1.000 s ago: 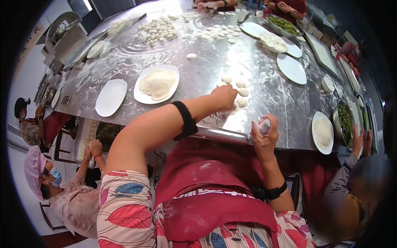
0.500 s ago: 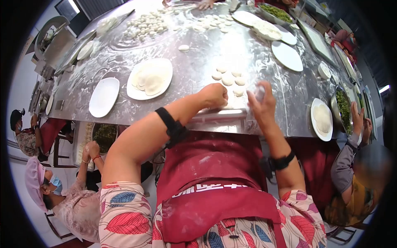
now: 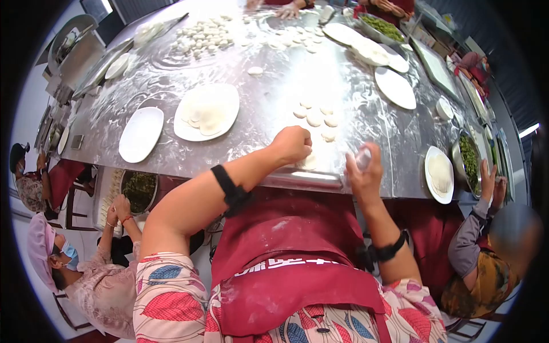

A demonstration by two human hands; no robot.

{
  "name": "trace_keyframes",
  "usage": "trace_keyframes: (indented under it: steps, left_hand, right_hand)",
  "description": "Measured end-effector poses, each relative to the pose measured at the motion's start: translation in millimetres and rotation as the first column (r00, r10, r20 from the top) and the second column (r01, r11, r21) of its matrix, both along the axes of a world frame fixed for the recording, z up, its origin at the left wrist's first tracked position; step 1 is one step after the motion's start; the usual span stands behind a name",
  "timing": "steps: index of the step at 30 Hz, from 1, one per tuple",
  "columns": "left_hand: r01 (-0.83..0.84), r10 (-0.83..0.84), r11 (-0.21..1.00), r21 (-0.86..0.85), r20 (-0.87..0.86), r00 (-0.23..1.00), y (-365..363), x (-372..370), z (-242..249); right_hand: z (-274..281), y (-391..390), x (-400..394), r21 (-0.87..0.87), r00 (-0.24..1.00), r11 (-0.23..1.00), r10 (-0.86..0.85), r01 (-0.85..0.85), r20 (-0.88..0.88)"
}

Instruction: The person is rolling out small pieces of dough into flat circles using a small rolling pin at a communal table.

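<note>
The floured steel counter (image 3: 274, 108) carries white plates (image 3: 140, 134), dough discs (image 3: 314, 119), dough balls (image 3: 203, 35) and filling bowls (image 3: 470, 157).

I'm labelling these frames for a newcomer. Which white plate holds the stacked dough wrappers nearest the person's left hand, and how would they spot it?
On the floured steel table, look up and left of the person's left hand. Two white oval plates sit side by side there. The white oval plate of dough wrappers is the right one, carrying round flat wrappers, while the bare white plate carries none.
</note>
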State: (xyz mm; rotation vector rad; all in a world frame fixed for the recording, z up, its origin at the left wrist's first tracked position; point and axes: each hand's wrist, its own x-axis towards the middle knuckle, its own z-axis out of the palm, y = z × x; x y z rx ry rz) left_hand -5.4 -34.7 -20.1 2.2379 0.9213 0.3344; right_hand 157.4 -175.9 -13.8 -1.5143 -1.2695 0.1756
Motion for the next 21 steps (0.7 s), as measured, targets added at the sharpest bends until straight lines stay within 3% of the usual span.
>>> trace_keyframes:
  steps: [1,3,4,7,10,11,12,13,15,17,19,21]
  left_hand:
    - [-0.025,0.025,0.999,-0.046,0.002,1.0,2.1,-3.7,-0.3]
    - [-0.051,0.048,0.987,-0.151,-0.023,0.999,-2.9,-11.0,-2.4]
    - [-0.045,0.037,0.995,-0.088,-0.091,0.995,-5.1,-8.9,9.5]
    - [-0.075,0.08,0.996,0.047,-0.128,0.988,2.6,8.6,13.5]
    - [0.114,-0.111,0.993,0.029,-0.085,0.99,6.2,2.9,11.2]
    - [0.155,-0.15,0.987,0.044,-0.093,0.984,4.7,-1.8,10.6]
    - [0.088,-0.083,0.995,0.041,-0.093,0.992,5.5,-4.6,7.2]
    - [0.048,-0.05,0.998,-0.04,-0.055,0.997,9.0,-6.9,6.3]
    - [-0.003,-0.001,0.974,-0.226,-0.014,1.0,6.3,-11.9,0.2]
    - [0.02,-0.03,0.992,-0.121,-0.079,0.996,4.9,-4.7,9.6]
    - [-0.017,0.02,1.0,0.021,-0.131,0.991,7.7,7.3,10.0]
    - [0.067,-0.067,0.998,-0.005,-0.122,0.99,12.4,9.1,11.6]
  right_hand:
    - [-0.2,-7.2,-5.2,-0.04,0.997,0.999,-0.013,0.01,-0.072]
    - [-11.4,19.1,4.6,0.043,0.999,0.998,-0.04,0.04,0.002]
    - [-2.2,36.6,5.2,0.07,0.994,0.997,-0.052,0.045,0.099]
    - [2.0,71.4,8.0,-0.058,0.999,0.998,-0.032,0.034,0.038]
    - [0.7,38.1,7.4,0.027,0.99,0.999,-0.044,0.041,0.135]
    - [8.4,14.2,0.2,-0.05,0.999,0.999,-0.021,0.023,0.043]
    - [3.9,-3.5,-4.6,-0.054,1.0,0.999,-0.004,0.002,-0.03]
    - [-0.2,-13.0,-6.8,-0.06,0.994,0.998,0.01,-0.016,-0.109]
    - [-8.9,6.9,0.1,-0.018,1.0,1.0,-0.009,0.008,-0.017]
    - [-1.8,41.1,7.5,0.074,0.987,0.997,-0.048,0.037,0.155]
    - [-3.1,72.0,10.4,-0.037,0.996,0.998,-0.047,0.05,0.07]
    - [-1.3,69.1,12.9,-0.017,0.99,0.999,-0.043,0.046,0.135]
